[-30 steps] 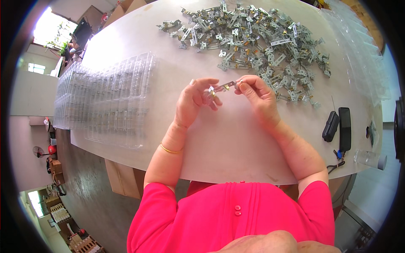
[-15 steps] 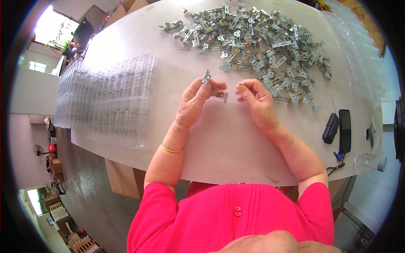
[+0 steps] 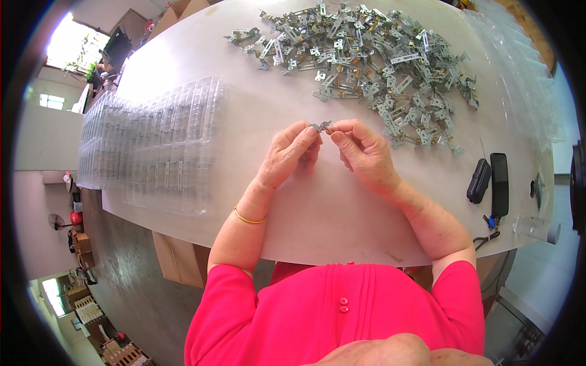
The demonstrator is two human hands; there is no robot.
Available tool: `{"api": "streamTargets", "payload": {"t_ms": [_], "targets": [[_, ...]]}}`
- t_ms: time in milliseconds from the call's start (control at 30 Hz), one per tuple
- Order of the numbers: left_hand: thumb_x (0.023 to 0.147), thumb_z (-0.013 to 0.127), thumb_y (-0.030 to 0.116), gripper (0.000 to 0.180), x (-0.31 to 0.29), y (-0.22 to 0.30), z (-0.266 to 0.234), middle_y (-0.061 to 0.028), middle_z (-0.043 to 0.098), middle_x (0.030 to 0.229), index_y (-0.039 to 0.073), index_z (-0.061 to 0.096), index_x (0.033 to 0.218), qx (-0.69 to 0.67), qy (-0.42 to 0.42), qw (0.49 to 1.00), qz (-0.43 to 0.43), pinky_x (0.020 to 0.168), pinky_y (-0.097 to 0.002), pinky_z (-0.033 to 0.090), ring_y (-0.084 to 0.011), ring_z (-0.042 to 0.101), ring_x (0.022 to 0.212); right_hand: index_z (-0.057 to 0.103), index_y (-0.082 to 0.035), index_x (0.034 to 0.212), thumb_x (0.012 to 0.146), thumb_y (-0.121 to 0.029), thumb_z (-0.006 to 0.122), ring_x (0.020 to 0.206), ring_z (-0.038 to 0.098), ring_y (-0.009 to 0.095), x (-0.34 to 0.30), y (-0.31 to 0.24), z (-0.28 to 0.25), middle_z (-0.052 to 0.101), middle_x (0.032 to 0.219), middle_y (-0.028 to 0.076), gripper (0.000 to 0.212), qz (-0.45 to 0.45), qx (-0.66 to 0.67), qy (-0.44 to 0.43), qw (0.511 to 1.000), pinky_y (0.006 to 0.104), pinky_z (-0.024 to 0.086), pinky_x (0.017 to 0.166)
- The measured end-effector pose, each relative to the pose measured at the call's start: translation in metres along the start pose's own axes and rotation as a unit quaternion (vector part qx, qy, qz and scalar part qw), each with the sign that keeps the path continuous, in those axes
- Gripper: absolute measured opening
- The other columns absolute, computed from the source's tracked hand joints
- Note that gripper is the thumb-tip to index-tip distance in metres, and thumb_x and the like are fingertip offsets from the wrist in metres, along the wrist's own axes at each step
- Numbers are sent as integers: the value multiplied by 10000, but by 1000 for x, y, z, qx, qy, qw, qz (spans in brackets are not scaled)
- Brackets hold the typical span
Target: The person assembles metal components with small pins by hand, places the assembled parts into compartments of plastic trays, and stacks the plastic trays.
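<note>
My left hand [image 3: 285, 152] pinches a small grey metal bracket [image 3: 323, 126] between thumb and fingers, above the middle of the table. My right hand [image 3: 368, 154] meets it from the right. Its thumb and forefinger are closed at the bracket's right end, and whatever tiny part lies between them is too small to name. Beyond both hands spreads a large heap of similar metal brackets [image 3: 400, 83], some with brass-coloured pieces. The left hand's lower fingers curl under the bracket and are partly hidden.
Stacked clear plastic trays [image 3: 155, 143] holding metal parts stand on the left of the white table [image 3: 317, 226]. More clear plastic trays [image 3: 519, 79] lie at the far right. Nearer on the right are a black phone [image 3: 499, 185], a black case [image 3: 479, 181], keys [image 3: 491, 221] and a clear bottle [image 3: 531, 228].
My hands have come together. The right fingertips moved left with a tiny part onto the bracket, which the left hand has tipped over and lowered toward the right.
</note>
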State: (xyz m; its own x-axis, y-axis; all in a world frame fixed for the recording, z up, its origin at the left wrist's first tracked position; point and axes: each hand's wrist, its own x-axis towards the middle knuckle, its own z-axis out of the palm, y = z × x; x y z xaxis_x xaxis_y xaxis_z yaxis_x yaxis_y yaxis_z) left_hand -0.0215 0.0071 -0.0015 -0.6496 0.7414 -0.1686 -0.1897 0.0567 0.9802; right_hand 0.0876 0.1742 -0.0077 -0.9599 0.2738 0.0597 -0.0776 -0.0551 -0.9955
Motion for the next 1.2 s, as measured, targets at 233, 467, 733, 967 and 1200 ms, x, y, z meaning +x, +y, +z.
{"api": "streamTargets", "payload": {"t_ms": [233,467,733,967,1200], "targets": [[1061,523,333,325,0,-1,-1,2,568,696,59,607,908,47,9,999,16,479,-208,364,-66,492,531,651,-57,1087,1013,-150,627,630,532,40,-1,-2,2,589,734,-33,121,-11,-17,8,1000,215,439,554],[1055,546,251,263,2,-8,-4,15,558,680,43,606,906,146,44,983,103,489,-214,380,-47,473,555,555,-42,1184,1020,-132,605,621,545,53,-1,-7,2,590,716,-3,194,13,-25,10,1000,227,451,555],[1027,590,175,197,2,-10,2,2,581,687,12,619,921,221,22,966,131,537,-244,429,-63,523,610,587,-39,1147,1010,-121,613,642,555,62,-1,-7,3,597,751,6,162,-1,-8,-4,1000,234,458,560],[1005,629,163,181,2,-14,0,2,588,687,6,613,915,319,12,925,204,540,-252,442,-86,542,602,663,-39,982,953,-88,687,670,513,52,5,-1,0,604,897,3,62,-162,-161,53,972,217,435,609],[1052,532,288,297,-1,3,1,-9,561,671,57,601,877,-22,25,999,-14,449,-211,349,-71,472,519,662,-65,1001,980,-130,671,662,472,33,6,-6,-3,559,788,-53,69,-53,38,83,994,203,412,604]]}}
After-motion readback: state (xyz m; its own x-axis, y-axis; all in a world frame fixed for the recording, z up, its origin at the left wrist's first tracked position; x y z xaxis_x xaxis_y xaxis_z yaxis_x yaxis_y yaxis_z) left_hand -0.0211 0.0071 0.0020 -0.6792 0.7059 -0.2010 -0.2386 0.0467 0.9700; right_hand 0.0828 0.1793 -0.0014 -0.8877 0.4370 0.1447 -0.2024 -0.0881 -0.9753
